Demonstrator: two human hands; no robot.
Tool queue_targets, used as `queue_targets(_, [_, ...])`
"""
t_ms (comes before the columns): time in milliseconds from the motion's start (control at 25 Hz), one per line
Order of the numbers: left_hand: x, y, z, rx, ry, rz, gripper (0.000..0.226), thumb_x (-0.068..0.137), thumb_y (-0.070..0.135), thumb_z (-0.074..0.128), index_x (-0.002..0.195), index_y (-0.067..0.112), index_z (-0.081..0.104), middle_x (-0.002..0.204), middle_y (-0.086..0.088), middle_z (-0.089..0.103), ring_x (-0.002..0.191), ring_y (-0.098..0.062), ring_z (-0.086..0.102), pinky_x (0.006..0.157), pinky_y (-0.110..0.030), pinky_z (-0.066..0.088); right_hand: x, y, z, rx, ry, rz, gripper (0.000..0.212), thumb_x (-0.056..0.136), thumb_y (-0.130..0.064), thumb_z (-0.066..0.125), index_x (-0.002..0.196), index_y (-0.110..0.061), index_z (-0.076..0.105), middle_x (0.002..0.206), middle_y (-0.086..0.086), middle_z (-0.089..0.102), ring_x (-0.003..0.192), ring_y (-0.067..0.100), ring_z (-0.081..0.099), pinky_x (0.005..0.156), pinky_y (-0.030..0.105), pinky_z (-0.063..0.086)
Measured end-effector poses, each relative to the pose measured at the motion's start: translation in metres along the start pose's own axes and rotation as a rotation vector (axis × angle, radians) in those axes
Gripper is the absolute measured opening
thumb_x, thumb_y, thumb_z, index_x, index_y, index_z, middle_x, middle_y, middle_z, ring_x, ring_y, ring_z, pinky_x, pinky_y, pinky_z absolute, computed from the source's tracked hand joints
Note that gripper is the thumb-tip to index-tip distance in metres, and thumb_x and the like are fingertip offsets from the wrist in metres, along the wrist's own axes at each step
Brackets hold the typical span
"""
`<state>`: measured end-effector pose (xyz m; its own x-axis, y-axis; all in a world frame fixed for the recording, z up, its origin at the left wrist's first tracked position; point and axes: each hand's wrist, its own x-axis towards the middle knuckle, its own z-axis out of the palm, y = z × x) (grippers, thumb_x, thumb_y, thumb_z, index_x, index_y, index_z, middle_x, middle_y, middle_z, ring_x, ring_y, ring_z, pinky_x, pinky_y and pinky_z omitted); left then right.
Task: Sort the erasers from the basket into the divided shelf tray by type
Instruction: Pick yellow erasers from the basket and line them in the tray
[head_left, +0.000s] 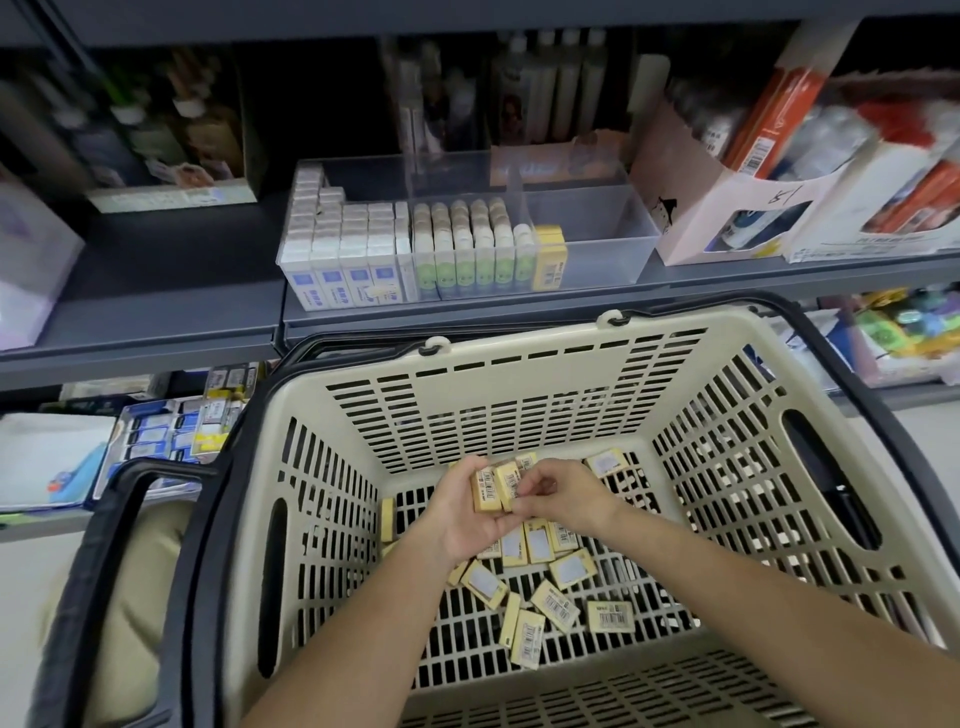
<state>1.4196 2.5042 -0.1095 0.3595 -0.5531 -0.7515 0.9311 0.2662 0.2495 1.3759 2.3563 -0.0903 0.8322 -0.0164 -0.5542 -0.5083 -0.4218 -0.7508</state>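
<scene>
Head view: both forearms reach down into the basket (519, 358), wrists close together over its floor. Left hand (460, 517) palm-up and cupped, fingers (464, 470) curled round a stack (493, 488) of yellow erasers, barcodes facing up. Right hand (569, 499) palm-down, its fingers bent and pinching the stack's right edge; both hands meet at the stack.

Basket is beige hard plastic with slotted walls and floor; black handles lie along the rim. The erasers are small rectangular blocks in yellow sleeves with white labels.

Loose erasers (556, 605) are scattered on the basket floor, mostly under the hands and back toward the wrists, a few just beyond the fingertips.

Tray (602, 228) is clear plastic, divided, and sits on the grey shelf (171, 291) well beyond the fingers. White-blue erasers (343, 254) fill its left part, green erasers (467, 249) the middle, and shelved yellow erasers (549, 254) stand just right of those. Whether the yellow ones share the green compartment, cannot tell.
</scene>
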Motion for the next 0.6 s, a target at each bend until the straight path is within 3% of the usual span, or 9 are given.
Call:
queue_targets(80, [0.000, 0.000, -0.005, 0.009, 0.000, 0.017, 0.032, 0.084, 0.021, 0.050, 0.106, 0.001, 0.064, 0.099, -0.018, 0.070, 0.086, -0.027, 0.069, 0.072, -0.036, 0.058, 0.003, 0.002, -0.006, 0.022, 0.012, -0.013, 0.013, 0.079, -0.012, 0.072, 0.078, -0.021, 0.061, 0.088, 0.000, 0.064, 0.079, 0.010, 0.058, 0.076, 0.024, 0.051])
queue_targets(200, [0.001, 0.000, -0.012, 0.042, 0.048, 0.034, 0.031, 0.088, 0.022, 0.057, 0.112, 0.003, 0.063, 0.105, -0.016, 0.070, 0.092, -0.026, 0.070, 0.070, -0.034, 0.058, 0.016, 0.010, -0.017, -0.135, 0.192, 0.036, 0.007, 0.083, -0.012, 0.067, 0.086, -0.017, 0.063, 0.091, 0.000, 0.065, 0.082, 0.012, 0.057, 0.076, 0.023, 0.047])
queue_targets(360, [0.002, 0.001, -0.016, 0.050, 0.114, 0.057, 0.032, 0.083, 0.023, 0.069, 0.108, 0.003, 0.064, 0.101, -0.018, 0.071, 0.089, -0.026, 0.070, 0.064, -0.032, 0.058, 0.029, 0.017, -0.009, -0.368, 0.209, 0.107, 0.040, 0.084, -0.027, 0.067, 0.119, -0.013, 0.056, 0.102, 0.005, 0.061, 0.088, 0.017, 0.058, 0.075, 0.026, 0.046])
queue_targets(440, [0.003, 0.001, -0.017, 0.065, 0.180, 0.088, 0.037, 0.082, 0.023, 0.070, 0.112, 0.004, 0.061, 0.095, -0.018, 0.072, 0.084, -0.026, 0.071, 0.059, -0.030, 0.057, 0.032, 0.016, 0.001, -0.410, 0.242, 0.112, 0.042, 0.081, -0.037, 0.068, 0.116, -0.016, 0.057, 0.100, 0.002, 0.061, 0.088, 0.018, 0.060, 0.074, 0.029, 0.050])
queue_targets(600, [0.005, 0.002, -0.019, 0.117, 0.244, 0.142, 0.042, 0.079, 0.014, 0.073, 0.117, 0.004, 0.059, 0.093, -0.014, 0.071, 0.084, -0.022, 0.069, 0.063, -0.030, 0.056, 0.035, 0.011, 0.012, -0.486, 0.258, 0.105, 0.022, 0.077, -0.035, 0.067, 0.087, -0.018, 0.057, 0.079, 0.000, 0.062, 0.070, 0.016, 0.060, 0.060, 0.029, 0.050])
